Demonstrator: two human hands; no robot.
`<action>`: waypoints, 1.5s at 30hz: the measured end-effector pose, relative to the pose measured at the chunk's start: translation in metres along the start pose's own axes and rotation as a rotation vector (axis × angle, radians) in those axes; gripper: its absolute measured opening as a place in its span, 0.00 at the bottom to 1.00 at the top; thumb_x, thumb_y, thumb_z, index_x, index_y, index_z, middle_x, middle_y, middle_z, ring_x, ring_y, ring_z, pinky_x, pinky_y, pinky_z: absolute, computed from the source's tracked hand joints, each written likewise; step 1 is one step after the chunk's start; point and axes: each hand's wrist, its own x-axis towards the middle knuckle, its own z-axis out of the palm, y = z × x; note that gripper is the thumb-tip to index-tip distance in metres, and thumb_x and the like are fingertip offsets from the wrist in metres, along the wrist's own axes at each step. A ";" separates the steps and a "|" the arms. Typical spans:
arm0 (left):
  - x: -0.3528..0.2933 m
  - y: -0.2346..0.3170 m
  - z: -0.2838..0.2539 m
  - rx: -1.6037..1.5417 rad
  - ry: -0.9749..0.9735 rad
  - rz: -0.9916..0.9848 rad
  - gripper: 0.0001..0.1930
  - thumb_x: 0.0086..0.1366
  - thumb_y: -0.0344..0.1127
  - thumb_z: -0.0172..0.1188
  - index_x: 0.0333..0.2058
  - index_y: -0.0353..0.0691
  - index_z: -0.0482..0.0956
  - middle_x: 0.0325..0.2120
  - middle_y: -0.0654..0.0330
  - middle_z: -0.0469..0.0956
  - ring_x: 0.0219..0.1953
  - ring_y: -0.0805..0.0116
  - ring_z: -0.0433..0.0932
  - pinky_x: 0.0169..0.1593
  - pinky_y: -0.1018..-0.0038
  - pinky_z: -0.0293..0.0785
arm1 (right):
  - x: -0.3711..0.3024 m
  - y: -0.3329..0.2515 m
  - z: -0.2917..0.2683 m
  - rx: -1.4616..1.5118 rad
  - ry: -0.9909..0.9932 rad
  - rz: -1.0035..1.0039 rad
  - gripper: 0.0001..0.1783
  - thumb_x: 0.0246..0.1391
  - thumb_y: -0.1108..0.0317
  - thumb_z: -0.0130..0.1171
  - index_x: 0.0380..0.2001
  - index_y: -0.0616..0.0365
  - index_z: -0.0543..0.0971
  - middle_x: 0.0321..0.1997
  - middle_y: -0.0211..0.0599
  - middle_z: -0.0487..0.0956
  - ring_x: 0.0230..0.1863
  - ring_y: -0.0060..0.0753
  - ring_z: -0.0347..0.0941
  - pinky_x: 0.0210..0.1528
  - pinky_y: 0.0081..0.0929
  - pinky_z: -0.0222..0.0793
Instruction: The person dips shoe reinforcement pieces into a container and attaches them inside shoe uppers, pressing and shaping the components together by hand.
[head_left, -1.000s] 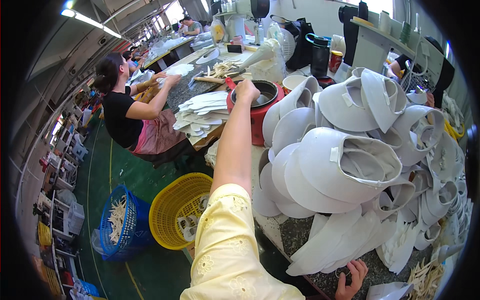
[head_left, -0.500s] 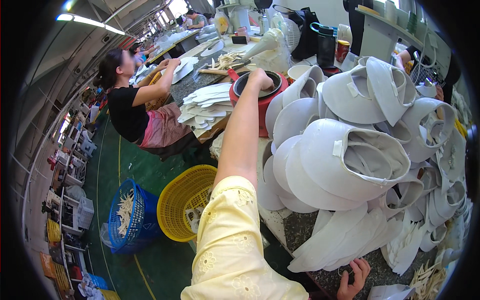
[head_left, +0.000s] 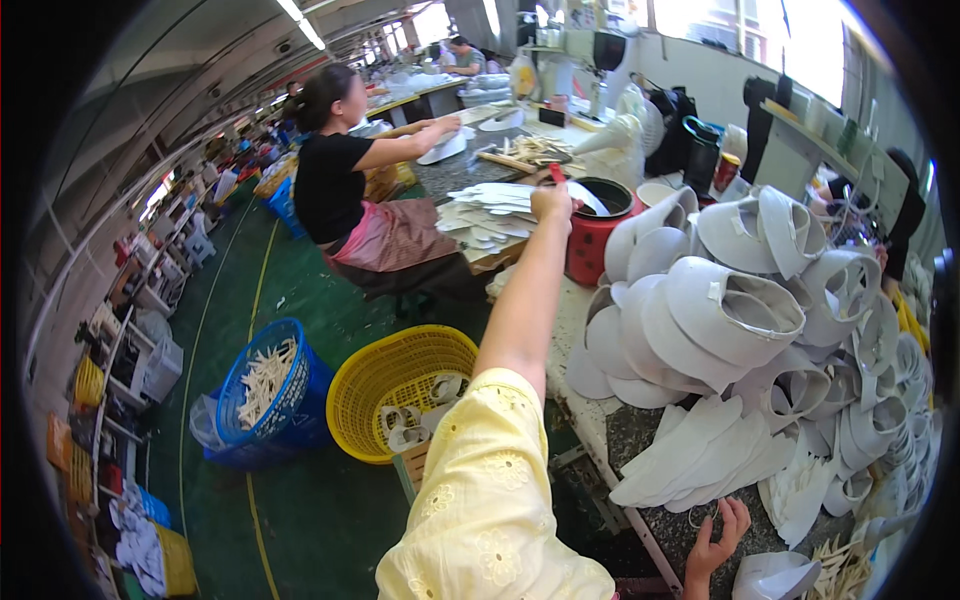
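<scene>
My left hand (head_left: 552, 203) is closed at the left rim of a red pot (head_left: 592, 248) with a dark inside. A white curved piece (head_left: 588, 198) sticks out from its fingers over the pot's opening. Just behind the fingers shows a red handle (head_left: 557, 174). Left of the pot lies a pile of flat white brim-shaped pieces (head_left: 488, 212). My right hand (head_left: 716, 540) rests on the dark tabletop with its fingers bent and apart, beside a small thin ring (head_left: 702, 516). Near it lie fanned-out white brims (head_left: 700, 455), below a stack of white visors (head_left: 735, 315).
A seated person (head_left: 345, 165) in black works at the far left side of the table. On the green floor stand a yellow basket (head_left: 345, 400) with white pieces and a blue basket (head_left: 300, 390) of pale strips. A black bottle (head_left: 703, 155) stands behind the pot.
My left hand has come up out of the pot to its left rim, and the white curved piece now shows by it. My right hand stays by the brims. The view has shifted.
</scene>
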 end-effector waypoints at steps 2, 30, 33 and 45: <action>-0.009 -0.008 -0.029 -0.295 0.085 -0.109 0.09 0.56 0.28 0.49 0.33 0.26 0.68 0.23 0.52 0.74 0.18 0.63 0.76 0.17 0.79 0.73 | -0.003 0.001 0.001 0.003 0.034 -0.044 0.19 0.35 0.81 0.51 0.38 0.63 0.72 0.43 0.43 0.69 0.49 0.47 0.59 0.53 0.41 0.52; -0.445 -0.027 -0.094 -0.252 -1.021 -0.504 0.04 0.59 0.31 0.47 0.32 0.38 0.63 0.34 0.54 0.72 0.40 0.61 0.74 0.41 0.76 0.72 | 0.003 -0.055 -0.035 1.164 0.165 0.228 0.35 0.38 0.80 0.56 0.53 0.53 0.60 0.42 0.37 0.70 0.42 0.32 0.65 0.40 0.26 0.62; -0.476 -0.035 -0.095 -0.146 -0.937 -0.696 0.03 0.60 0.30 0.46 0.32 0.39 0.64 0.34 0.55 0.72 0.41 0.64 0.74 0.42 0.77 0.71 | -0.002 -0.030 -0.074 0.187 0.385 -0.103 0.29 0.31 0.79 0.59 0.45 0.55 0.69 0.38 0.38 0.69 0.37 0.39 0.63 0.38 0.29 0.60; -0.475 -0.115 -0.005 0.875 -1.625 0.158 0.34 0.48 0.44 0.63 0.50 0.30 0.62 0.36 0.52 0.73 0.38 0.63 0.72 0.43 0.72 0.67 | -0.077 0.012 -0.178 1.368 0.657 0.568 0.12 0.45 0.73 0.56 0.36 0.61 0.73 0.38 0.37 0.74 0.42 0.32 0.70 0.41 0.26 0.66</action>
